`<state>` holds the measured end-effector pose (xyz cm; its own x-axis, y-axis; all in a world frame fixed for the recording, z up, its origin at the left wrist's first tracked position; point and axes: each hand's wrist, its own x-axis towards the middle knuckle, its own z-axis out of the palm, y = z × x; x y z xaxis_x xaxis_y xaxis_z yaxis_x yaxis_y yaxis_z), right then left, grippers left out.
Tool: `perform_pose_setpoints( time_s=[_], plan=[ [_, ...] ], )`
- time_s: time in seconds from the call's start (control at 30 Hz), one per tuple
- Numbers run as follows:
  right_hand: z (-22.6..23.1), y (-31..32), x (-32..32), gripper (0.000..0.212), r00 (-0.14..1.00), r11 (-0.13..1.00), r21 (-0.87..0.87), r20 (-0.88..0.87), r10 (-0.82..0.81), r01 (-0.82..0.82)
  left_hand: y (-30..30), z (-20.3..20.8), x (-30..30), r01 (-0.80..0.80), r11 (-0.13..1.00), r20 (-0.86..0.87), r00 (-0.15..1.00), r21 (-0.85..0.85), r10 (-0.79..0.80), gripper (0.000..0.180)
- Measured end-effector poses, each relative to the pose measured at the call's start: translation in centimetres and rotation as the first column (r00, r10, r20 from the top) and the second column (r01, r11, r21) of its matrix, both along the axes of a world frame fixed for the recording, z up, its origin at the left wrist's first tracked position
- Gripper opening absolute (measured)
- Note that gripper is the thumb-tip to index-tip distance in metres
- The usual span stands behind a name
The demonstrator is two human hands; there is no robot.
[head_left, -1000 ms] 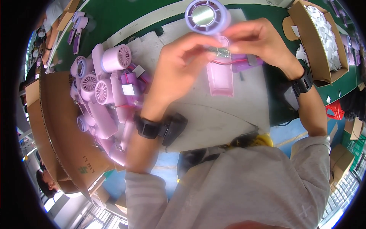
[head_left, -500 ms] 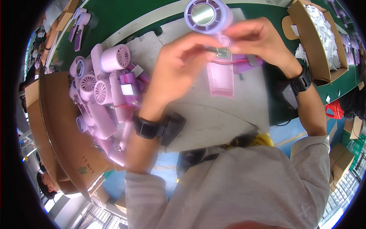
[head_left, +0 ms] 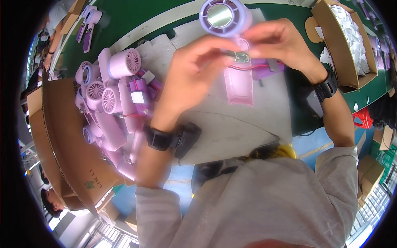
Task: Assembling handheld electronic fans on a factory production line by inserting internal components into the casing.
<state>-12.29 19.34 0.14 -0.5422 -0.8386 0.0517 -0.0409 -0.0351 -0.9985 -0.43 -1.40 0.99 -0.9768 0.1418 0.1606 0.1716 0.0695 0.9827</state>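
Note:
A lilac handheld fan [head_left: 225, 18] lies on the grey mat with its round head away from me, its open handle shell [head_left: 240, 87] pointing toward me. Over the handle's upper part is a small green circuit board [head_left: 240, 57]. My left hand [head_left: 190, 76] pinches the board's left end between thumb and fingers. From the other side, my right hand [head_left: 283, 45] is closed with its fingertips at the board's right edge, just below the fan head. Red wires run beside the board toward a purple battery [head_left: 264, 71], partly under my right hand.
At left, several lilac fans and shells [head_left: 109, 99] are piled up with purple batteries [head_left: 139, 91], beside an open cardboard box [head_left: 62, 136]. A carton [head_left: 337, 45] of white paper pieces stands at right. Two fan parts [head_left: 89, 29] lie on the green surface at far left.
The fan parts at the far left have shifted slightly away and to the right. Both hands and the board stay nearly in place; the fan head has moved very slightly left.

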Motion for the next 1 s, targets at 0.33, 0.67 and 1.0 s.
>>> perform_pose_setpoints(
  time_s=[0.33,0.67,1.0],
  plan=[
    [0.56,-0.01,0.21,0.028,0.999,0.999,0.026,0.03,-0.02,0.019,0.01,0.16,0.02,0.004,1.0,0.005,1.0,0.007,-0.004,0.024],
    [0.46,-0.07,0.08,0.027,1.0,0.999,0.031,-0.002,-0.016,0.016,0.08,0.22,0.04,-0.006,1.0,0.003,1.0,-0.001,0.006,0.024],
    [0.3,0.01,-0.1,0.025,1.0,0.999,0.026,0.01,0.023,-0.023,0.2,0.43,0.04,-0.009,1.0,0.003,1.0,-0.026,0.01,0.023]
  ],
)
